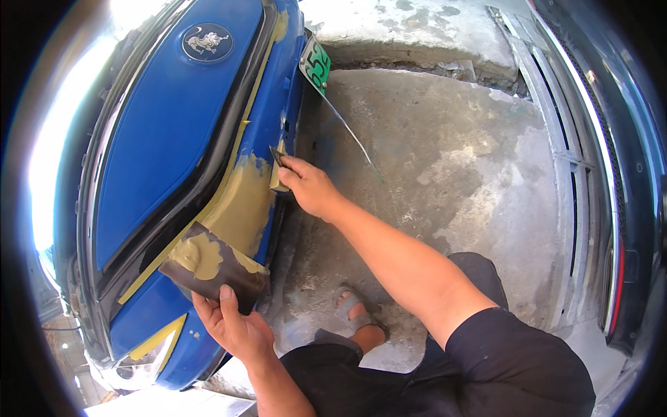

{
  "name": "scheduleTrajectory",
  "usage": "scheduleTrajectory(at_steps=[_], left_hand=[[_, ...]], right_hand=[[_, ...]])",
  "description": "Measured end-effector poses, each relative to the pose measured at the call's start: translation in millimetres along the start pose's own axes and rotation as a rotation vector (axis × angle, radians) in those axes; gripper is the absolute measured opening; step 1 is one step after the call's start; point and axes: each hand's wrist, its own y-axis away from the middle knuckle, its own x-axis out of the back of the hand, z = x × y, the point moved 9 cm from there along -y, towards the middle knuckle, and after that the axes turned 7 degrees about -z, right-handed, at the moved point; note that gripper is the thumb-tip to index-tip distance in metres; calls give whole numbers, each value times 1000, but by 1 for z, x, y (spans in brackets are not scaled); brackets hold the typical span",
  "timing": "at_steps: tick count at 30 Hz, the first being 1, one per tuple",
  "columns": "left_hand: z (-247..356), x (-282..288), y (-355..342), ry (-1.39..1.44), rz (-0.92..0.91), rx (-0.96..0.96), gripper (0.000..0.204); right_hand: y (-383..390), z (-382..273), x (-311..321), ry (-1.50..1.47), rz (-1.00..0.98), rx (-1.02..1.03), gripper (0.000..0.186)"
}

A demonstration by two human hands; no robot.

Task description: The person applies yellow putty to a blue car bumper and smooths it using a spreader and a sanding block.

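Observation:
A blue car front [174, 139] fills the left side, its bumper partly coated with tan body filler [240, 208]. My left hand [236, 332] grips a dark, flat mixing board [240, 286] by its near edge, the thumb on top. A thick mound of filler [196, 256] lies on that board. Pinched in my right hand [310, 189] is a small dark filler spreader [276, 156], held at the bumper's edge just beyond the coated patch. Some filler shows by its blade; the exact contact is hidden behind the fingers.
A green and white number plate [315, 64] juts from the bumper, with a thin wire [351, 133] hanging below. At the back is a broken concrete ledge [417, 55]. Metal rails [556, 132] and another dark vehicle [638, 153] stand to the right. My sandalled foot [356, 313] is on the concrete.

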Motion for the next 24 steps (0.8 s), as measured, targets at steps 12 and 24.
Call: scheduleTrajectory(at_steps=[12, 24], left_hand=[[-1, 6, 0, -29, -8, -6, 45], [0, -6, 0, 6, -4, -10, 44]], right_hand=[[3, 5, -1, -140, -109, -235, 46], [56, 10, -22, -187, -140, -199, 45]])
